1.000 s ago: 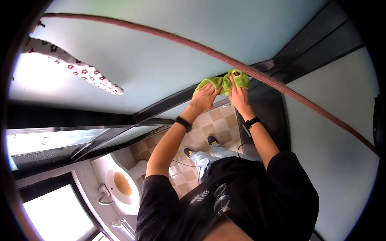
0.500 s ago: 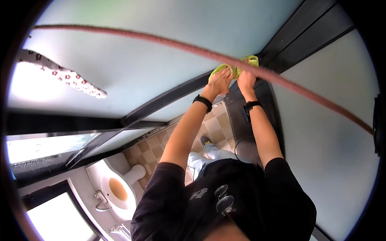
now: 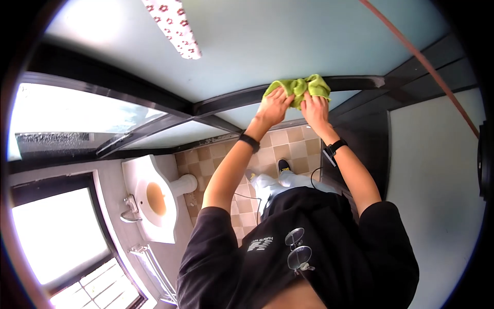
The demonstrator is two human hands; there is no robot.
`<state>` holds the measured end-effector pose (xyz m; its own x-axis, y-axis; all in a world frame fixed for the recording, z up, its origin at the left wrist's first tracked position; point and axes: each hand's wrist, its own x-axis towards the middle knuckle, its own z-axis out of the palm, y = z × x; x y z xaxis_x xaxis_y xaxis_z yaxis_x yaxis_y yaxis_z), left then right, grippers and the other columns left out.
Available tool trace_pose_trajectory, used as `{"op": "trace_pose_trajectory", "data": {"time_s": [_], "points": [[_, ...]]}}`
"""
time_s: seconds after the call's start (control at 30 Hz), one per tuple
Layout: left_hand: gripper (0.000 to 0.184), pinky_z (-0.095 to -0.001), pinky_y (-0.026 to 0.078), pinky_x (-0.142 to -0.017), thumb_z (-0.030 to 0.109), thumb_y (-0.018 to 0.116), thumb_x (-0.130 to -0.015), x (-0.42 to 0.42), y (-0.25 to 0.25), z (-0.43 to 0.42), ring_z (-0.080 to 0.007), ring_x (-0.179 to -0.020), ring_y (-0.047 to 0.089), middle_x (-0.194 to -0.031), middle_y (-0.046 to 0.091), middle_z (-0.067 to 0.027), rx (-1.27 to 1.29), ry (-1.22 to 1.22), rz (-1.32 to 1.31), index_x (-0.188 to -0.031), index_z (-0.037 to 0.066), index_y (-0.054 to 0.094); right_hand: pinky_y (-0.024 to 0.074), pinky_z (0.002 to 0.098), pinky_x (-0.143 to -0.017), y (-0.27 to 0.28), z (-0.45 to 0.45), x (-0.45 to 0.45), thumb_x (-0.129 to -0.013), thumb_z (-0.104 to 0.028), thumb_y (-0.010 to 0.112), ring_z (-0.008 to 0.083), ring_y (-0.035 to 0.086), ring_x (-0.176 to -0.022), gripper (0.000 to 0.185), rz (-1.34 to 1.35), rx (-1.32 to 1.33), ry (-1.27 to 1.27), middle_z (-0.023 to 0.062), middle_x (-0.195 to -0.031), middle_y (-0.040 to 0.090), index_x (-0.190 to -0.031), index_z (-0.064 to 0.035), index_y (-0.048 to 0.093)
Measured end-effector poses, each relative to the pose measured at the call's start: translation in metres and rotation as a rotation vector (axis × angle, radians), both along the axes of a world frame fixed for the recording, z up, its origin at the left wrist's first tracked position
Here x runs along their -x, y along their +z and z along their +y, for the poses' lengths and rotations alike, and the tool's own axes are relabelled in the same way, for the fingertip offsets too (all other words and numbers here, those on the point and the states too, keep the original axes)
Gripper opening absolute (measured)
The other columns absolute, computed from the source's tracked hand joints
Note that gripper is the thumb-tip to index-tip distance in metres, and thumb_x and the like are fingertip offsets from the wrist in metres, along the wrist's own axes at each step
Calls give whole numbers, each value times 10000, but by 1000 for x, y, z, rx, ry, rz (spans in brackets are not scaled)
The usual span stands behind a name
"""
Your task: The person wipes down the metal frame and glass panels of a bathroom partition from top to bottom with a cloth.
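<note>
A crumpled green cloth [image 3: 298, 88] lies against the dark horizontal frame bar [image 3: 231, 101] of the frosted glass panel. My left hand [image 3: 275, 106] grips the cloth's left part, fingers bent over it. Close beside it, my right hand [image 3: 315, 109] holds the cloth's right part, its fingertips pressed into the folds. Both hands are near each other on the bar. Each wrist has a black band.
A white washbasin [image 3: 154, 198] with a faucet stands at the lower left, near a bright window [image 3: 62, 232]. Flower-patterned fabric [image 3: 177, 31] hangs at the top. A reddish rope [image 3: 422, 59] crosses the upper right. The floor is checkered tile [image 3: 272, 149].
The view has turned, so the rope now lies at the upper right and the patterned fabric nearer the middle. My hands and the cloth have shifted left along the bar, away from the corner.
</note>
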<state>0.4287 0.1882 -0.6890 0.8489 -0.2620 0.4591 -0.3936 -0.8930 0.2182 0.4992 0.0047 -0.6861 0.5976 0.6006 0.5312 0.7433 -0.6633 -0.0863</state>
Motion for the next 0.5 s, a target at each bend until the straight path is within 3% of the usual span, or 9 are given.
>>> {"op": "trace_pose_trajectory", "data": {"time_s": [0.27,0.3,0.5], "points": [[359,-475,390,-1055,59,563,-765,97,-33,88,-394,-1169,535,-1164,598,-228,-18,330,-32,-1119,7,596,498,423,-813,-22,104,54,-754,-129,643,279,607,-1003,339,-26,-35,376,89,-1060,641,-1089,-79,660],[396,-474,408,-1032,42,598,-706,105,-36,95,-407,-1121,562,-1097,611,-238,-30,349,-83,-1099,-3,588,495,422,-826,-18,113,60,-765,-125,629,275,603,-1016,347,-23,-37,414,93,-1072,639,-1108,-77,651],[429,-473,448,-966,1,559,-731,143,-24,115,-429,-1083,551,-1094,601,-249,4,585,-58,-1157,-44,558,492,410,-834,-19,157,80,-797,-108,571,272,623,-987,426,83,-17,621,122,-1072,646,-1220,-74,605]]}}
